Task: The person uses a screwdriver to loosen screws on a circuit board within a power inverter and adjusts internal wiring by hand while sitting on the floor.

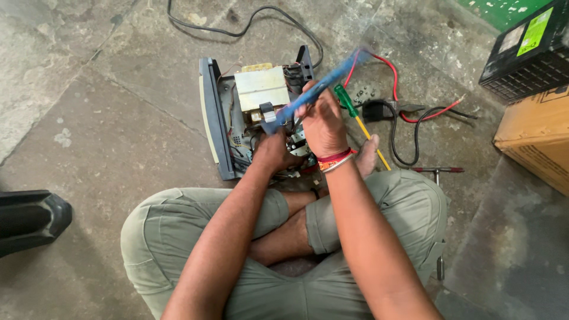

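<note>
I sit cross-legged on a concrete floor before an opened electrical unit (220, 112) with a pale transformer block (261, 88) inside. My right hand (323, 124) grips a blue-handled tool (314, 92), slanted and blurred, its lower tip down among the unit's wiring. My left hand (275, 153) reaches into the unit's near side, below the tool's tip; its fingers are hidden, so I cannot tell what it holds. A green-and-yellow screwdriver (358, 124) lies just right of my right hand.
Red and black leads (409, 112) trail right of the unit, and a black cable (249, 24) loops behind it. A T-handle tool (437, 170) lies by my right knee. A black battery (527, 53) and cardboard box (536, 136) stand at right; a dark object (29, 219) at left.
</note>
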